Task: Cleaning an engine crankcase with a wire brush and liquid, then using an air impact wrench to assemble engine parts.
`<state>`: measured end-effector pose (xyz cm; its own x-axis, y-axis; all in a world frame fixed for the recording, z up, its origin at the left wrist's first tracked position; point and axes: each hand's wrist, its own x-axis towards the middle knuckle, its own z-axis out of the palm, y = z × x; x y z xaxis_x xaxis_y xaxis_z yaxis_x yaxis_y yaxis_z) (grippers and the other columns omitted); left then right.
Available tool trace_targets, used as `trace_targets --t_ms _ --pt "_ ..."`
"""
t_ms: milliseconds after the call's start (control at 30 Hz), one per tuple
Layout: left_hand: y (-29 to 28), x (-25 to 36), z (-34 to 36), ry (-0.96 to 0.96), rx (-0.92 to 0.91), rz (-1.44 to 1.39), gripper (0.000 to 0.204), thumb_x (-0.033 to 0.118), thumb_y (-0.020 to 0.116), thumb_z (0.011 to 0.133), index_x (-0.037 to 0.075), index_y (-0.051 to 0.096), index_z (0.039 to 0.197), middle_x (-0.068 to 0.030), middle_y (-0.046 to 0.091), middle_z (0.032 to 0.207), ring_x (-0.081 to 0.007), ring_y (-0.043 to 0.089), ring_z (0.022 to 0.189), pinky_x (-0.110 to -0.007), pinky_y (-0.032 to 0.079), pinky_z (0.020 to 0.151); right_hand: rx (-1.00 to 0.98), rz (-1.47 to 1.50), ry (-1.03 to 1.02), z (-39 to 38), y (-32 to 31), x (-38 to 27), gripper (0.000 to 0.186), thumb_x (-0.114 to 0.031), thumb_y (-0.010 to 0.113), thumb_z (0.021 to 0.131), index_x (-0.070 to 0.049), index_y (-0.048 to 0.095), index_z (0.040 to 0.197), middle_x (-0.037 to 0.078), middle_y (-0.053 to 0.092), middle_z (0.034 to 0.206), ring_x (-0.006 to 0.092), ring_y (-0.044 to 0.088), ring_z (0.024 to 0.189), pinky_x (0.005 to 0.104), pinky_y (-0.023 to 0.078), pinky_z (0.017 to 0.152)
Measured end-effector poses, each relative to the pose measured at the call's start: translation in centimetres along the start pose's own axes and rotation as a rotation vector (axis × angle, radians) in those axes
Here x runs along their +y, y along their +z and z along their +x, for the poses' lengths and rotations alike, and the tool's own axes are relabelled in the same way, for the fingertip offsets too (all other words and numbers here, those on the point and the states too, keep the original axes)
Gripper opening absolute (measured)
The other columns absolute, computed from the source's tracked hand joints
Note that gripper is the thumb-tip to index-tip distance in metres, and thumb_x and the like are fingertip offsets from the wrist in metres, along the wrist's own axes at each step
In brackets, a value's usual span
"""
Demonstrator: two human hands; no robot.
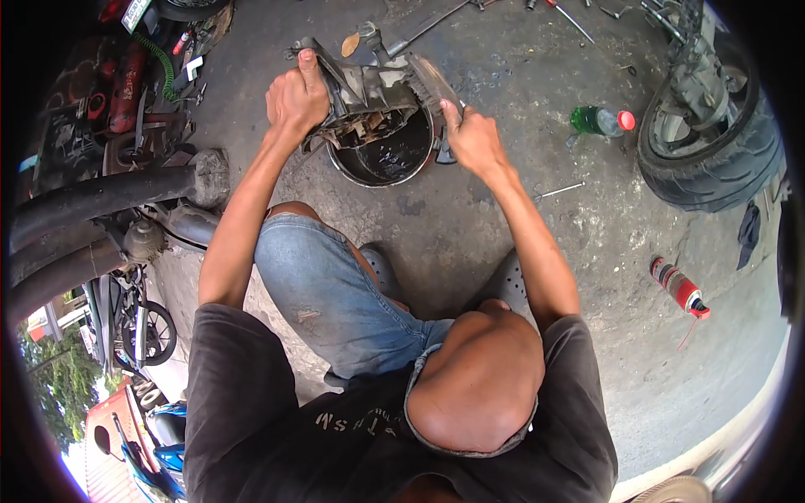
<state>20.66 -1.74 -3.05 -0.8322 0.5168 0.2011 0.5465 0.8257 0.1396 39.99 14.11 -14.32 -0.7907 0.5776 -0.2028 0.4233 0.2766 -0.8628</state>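
Observation:
A greasy metal engine casing (369,88) is held tilted over a round pan (366,180) that has dark liquid in it. My left hand (295,102) grips the casing's left side, with the thumb up along its edge. In my right hand (475,141) is a scrub brush (438,86) with a brown back and dark bristles. The bristles face the right side of the casing, at or very near its surface. The casing's underside shows a rough, dirty hollow, and it covers the far part of the pan. A dark handle (445,152) sticks out at the pan's right.
Right of me are a green bottle (597,121) with a red cap, a motorcycle wheel (713,159) and a red spray can (677,285). A thin metal rod (560,191) lies nearer. Thick dark pipes (109,194) and machine parts crowd the left. Several tools lie farther off.

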Motion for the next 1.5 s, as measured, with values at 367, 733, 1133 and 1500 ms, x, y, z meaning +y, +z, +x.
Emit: trace_targets --t_ms 367,733,1133,1500 --pt "-0.6 1.0 -0.3 0.023 -0.043 -0.029 0.088 0.059 0.012 0.097 -0.007 0.065 0.069 -0.034 0.06 0.074 -0.0531 0.06 0.081 -0.055 0.047 0.076 -0.011 -0.011 -0.178 -2.4 2.7 -3.5 0.064 -0.049 0.043 0.097 0.013 0.06 0.094 0.037 0.061 0.076 0.0519 0.063 0.079 0.0538 0.051 0.073" --pt "-1.0 -0.1 -0.1 -0.058 -0.014 -0.007 0.09 0.06 0.01 0.097 -0.006 0.066 0.071 -0.0336 0.062 0.077 -0.0522 0.061 0.084 -0.054 0.047 0.079 -0.026 -0.027 -0.113 0.1 -0.1 -5.0 0.066 -0.05 0.041 0.098 0.013 0.058 0.091 0.034 0.062 0.071 0.05 0.065 0.074 0.0499 0.054 0.067" --pt "-0.7 -0.4 0.2 0.024 0.038 -0.04 0.089 0.06 0.012 0.097 -0.006 0.063 0.065 -0.033 0.059 0.069 -0.0522 0.06 0.074 -0.055 0.047 0.071 -0.013 0.002 -0.001 1.0 0.8 -2.7 0.066 -0.05 0.044 0.097 0.013 0.059 0.091 0.038 0.061 0.077 0.0519 0.063 0.08 0.0522 0.051 0.073" --pt "-1.0 0.0 -0.4 -0.027 0.044 -0.066 0.092 0.06 0.01 0.096 -0.006 0.064 0.065 -0.0341 0.059 0.068 -0.0533 0.06 0.077 -0.056 0.047 0.075 0.051 0.021 -0.24 -0.5 3.4 -3.0 0.063 -0.049 0.045 0.097 0.012 0.059 0.09 0.037 0.061 0.08 0.0537 0.061 0.082 0.0545 0.05 0.075"
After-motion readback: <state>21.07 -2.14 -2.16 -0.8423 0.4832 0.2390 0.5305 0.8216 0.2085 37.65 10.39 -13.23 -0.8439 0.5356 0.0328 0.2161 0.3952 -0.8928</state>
